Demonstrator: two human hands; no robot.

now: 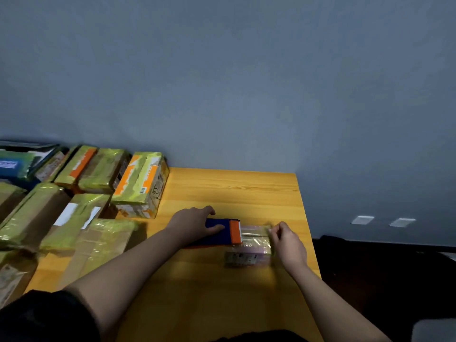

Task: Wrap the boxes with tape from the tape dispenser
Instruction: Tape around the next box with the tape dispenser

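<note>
A small pink box (246,255) lies on the wooden table (222,193), with clear tape across its top. A blue tape dispenser (222,232) with an orange head lies against the box's left end. My left hand (195,224) grips the dispenser's blue body, thumb along its near side. My right hand (287,243) is at the box's right end, and its fingers pinch the end of the tape there.
Several boxes wrapped in yellowish tape (140,183) crowd the table's left part. A brown taped parcel (98,243) lies just left of my left forearm. The table's right edge runs close to my right hand, with dark floor beyond. A grey wall stands behind.
</note>
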